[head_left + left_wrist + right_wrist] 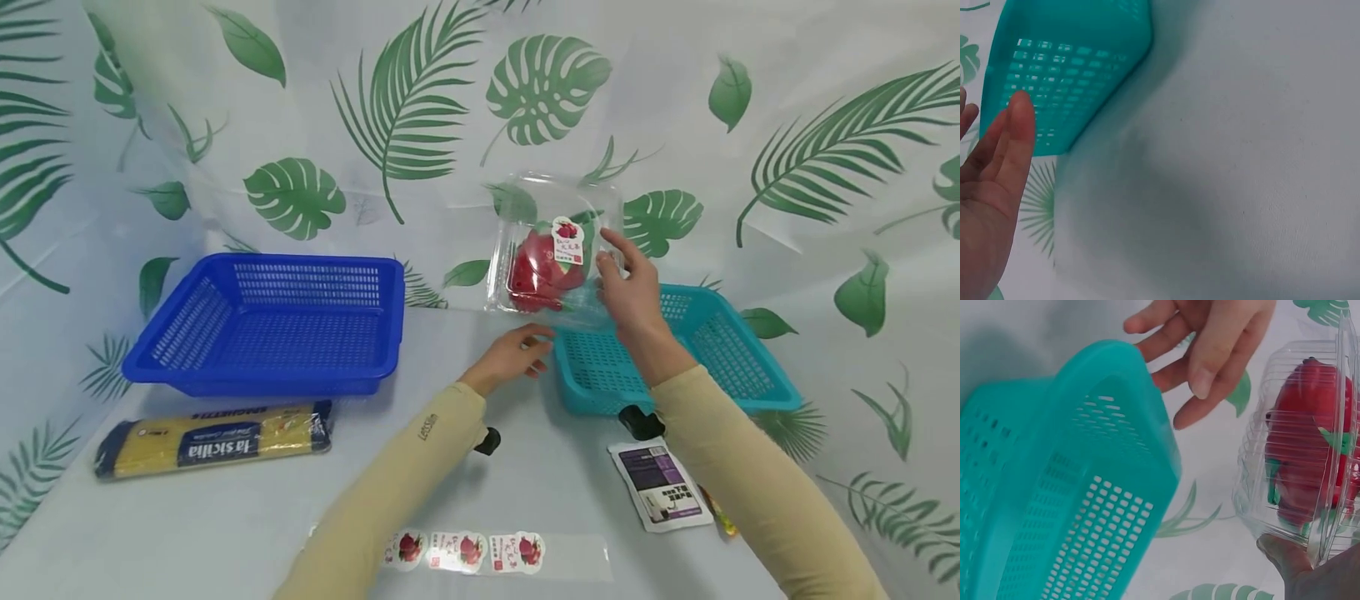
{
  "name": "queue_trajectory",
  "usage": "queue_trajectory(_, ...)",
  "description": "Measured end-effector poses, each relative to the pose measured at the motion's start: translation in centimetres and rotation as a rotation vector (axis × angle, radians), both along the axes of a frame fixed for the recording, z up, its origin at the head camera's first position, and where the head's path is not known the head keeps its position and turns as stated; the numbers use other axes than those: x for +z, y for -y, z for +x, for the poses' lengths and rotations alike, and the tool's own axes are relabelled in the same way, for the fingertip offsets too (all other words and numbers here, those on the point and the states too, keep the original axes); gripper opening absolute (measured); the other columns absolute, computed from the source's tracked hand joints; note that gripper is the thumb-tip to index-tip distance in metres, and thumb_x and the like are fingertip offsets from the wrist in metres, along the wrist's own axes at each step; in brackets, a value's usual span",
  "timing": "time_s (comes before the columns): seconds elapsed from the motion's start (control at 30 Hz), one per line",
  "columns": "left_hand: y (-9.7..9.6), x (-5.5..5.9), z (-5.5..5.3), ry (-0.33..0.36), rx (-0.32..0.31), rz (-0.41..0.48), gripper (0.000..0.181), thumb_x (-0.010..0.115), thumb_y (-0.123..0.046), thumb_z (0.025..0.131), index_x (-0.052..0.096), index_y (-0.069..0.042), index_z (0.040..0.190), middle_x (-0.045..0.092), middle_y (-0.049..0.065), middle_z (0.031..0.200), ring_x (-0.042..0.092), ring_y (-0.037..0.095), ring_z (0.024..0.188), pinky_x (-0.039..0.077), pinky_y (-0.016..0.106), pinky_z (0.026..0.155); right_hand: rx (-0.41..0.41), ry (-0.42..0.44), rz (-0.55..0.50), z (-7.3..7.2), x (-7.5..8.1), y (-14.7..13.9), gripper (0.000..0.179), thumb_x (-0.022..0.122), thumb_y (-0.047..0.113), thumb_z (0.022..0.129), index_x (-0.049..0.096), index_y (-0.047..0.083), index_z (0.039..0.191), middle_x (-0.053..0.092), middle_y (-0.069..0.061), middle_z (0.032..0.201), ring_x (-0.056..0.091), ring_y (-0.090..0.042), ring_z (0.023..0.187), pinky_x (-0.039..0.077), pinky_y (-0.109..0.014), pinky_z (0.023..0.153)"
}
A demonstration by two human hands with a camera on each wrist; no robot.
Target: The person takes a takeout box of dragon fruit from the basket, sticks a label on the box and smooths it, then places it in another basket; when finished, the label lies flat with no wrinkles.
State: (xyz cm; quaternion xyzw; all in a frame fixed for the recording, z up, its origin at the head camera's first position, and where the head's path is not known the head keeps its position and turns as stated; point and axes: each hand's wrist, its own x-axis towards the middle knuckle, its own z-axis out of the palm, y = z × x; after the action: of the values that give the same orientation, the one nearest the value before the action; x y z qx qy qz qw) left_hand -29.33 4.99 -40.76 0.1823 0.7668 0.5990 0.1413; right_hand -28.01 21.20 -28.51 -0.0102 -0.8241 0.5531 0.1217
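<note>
My right hand (pixel 633 292) grips the right edge of a clear plastic clamshell box (pixel 516 212), held up above the teal basket's back left corner. Inside the box are red dragon fruits (pixel 1310 412) with green tips; a white label (pixel 567 240) with a fruit picture is on its lid. In the right wrist view the thumb presses the box's rim. My left hand (pixel 513 357) hovers beside the teal basket (pixel 723 354), fingers loosely bent and holding nothing, fingertips right at the basket's left rim.
A blue basket (pixel 281 386) stands at the left, with a spaghetti pack (pixel 217 442) in front. A strip of fruit labels (pixel 468 552) lies near the front edge. Below the teal basket are a white and purple pouch (pixel 660 485) and a small yellow packet (pixel 722 515), partly behind my right sleeve.
</note>
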Motion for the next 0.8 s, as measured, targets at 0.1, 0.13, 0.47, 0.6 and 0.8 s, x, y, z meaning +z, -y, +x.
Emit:
queue_trajectory(0.1,-0.3,-0.2,-0.3,0.013,0.022,0.002,0.035,0.055,-0.021,0.101,0.056,-0.01,0.134,0.062,0.012,0.102,0.068,0.028,0.087,0.056,0.03,0.074,0.01,0.005,-0.005,0.0,0.2,0.0,0.046,0.042,0.036,0.104,0.038,0.033,0.15,0.022,-0.008,0.158,0.051,-0.022,0.1,0.047,-0.034,0.088)
queue_trajectory(0.13,-0.5,-0.2,-0.4,0.021,0.029,0.009,0.036,0.056,-0.021,0.101,0.055,-0.009,0.135,0.063,0.012,0.101,0.068,0.025,0.084,0.056,0.029,0.073,0.012,0.01,-0.01,0.0,0.2,-0.1,0.046,0.042,0.037,0.104,0.038,0.033,0.151,0.021,-0.009,0.159,0.052,-0.023,0.103,0.047,-0.036,0.092)
queue_trajectory(0.47,-2.3,0.0,0.2,0.099,0.099,0.096,0.036,0.066,-0.017,0.095,0.057,-0.002,0.127,0.063,0.008,0.079,0.062,0.015,0.064,0.056,0.041,0.08,0.042,0.041,0.029,0.7,-0.2,-1.8,0.048,0.038,0.039,0.105,0.034,0.032,0.152,0.023,-0.014,0.156,0.052,-0.032,0.119,0.041,-0.05,0.104)
queue_trajectory(0.6,-2.5,-0.1,0.3,0.115,0.11,0.168,0.038,0.065,-0.011,0.095,0.054,-0.007,0.131,0.059,0.007,0.074,0.059,0.016,0.063,0.056,0.042,0.079,0.082,0.069,0.039,0.9,0.3,-3.3,0.05,0.037,0.04,0.104,0.032,0.033,0.153,0.034,-0.015,0.144,0.055,-0.025,0.108,0.042,-0.049,0.101)
queue_trajectory(0.8,-2.6,-0.1,0.2,0.132,0.1,0.185,0.041,0.064,-0.008,0.095,0.053,-0.007,0.135,0.06,0.007,0.08,0.061,0.017,0.066,0.057,0.033,0.074,0.115,0.136,0.077,1.0,0.4,-6.7,0.053,0.038,0.045,0.103,0.028,0.034,0.154,0.028,-0.018,0.154,0.056,-0.024,0.11,0.047,-0.037,0.096)
